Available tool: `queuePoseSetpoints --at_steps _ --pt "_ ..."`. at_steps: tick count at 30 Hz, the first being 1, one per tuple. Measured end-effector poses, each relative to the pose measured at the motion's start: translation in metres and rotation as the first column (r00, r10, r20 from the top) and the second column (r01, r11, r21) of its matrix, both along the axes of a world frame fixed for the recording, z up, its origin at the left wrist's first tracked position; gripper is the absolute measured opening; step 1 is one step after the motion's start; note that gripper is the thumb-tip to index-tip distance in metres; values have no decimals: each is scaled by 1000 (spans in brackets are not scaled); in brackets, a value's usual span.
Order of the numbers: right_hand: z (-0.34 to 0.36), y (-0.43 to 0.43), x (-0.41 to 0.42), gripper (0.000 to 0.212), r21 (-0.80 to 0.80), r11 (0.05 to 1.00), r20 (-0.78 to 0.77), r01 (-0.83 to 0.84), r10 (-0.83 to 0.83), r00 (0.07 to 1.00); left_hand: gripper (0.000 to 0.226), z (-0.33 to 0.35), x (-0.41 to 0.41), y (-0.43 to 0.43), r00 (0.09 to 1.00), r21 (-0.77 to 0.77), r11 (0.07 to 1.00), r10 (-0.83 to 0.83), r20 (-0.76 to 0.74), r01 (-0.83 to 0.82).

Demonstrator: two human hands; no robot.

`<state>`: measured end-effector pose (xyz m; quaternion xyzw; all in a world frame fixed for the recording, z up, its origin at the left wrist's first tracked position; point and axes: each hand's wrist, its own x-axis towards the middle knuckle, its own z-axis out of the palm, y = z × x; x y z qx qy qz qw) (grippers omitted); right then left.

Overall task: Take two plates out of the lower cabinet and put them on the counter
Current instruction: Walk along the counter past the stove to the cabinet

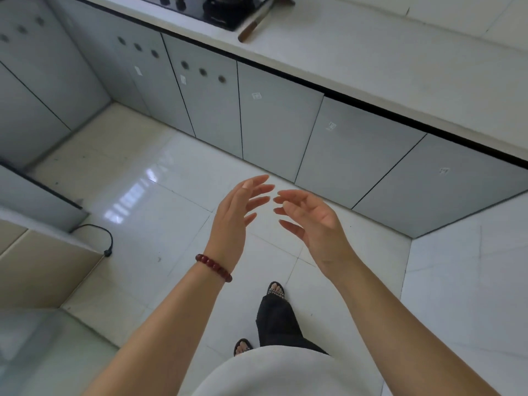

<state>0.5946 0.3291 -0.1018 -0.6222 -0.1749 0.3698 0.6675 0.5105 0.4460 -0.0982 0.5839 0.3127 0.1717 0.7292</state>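
My left hand (237, 212) and my right hand (311, 221) hang in the air above the floor, palms facing each other, fingers relaxed and holding nothing. A red bead bracelet sits on my left wrist. A row of grey lower cabinet doors (274, 115) stands shut beyond my fingertips, under the white counter (371, 61). No plates are in view.
A black stove (220, 10) and a wooden-handled knife (254, 24) lie on the counter at the top. A black cable (105, 238) trails on the white tiled floor at left, beside a beige box (43, 267). My feet in sandals stand below my hands.
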Motion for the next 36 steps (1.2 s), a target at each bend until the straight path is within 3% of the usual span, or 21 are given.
queuePoseSetpoints --at_steps 16,30,36 --pt "1 155 142 17 33 985 15 -170 169 985 41 13 110 138 987 40 987 159 -29 -158" --pt "9 349 208 22 98 991 -40 -91 95 995 39 26 179 337 996 98 991 91 22 -92" --pt "0 405 237 21 120 993 -155 -21 39 987 31 20 207 402 998 111 992 57 -15 -55"
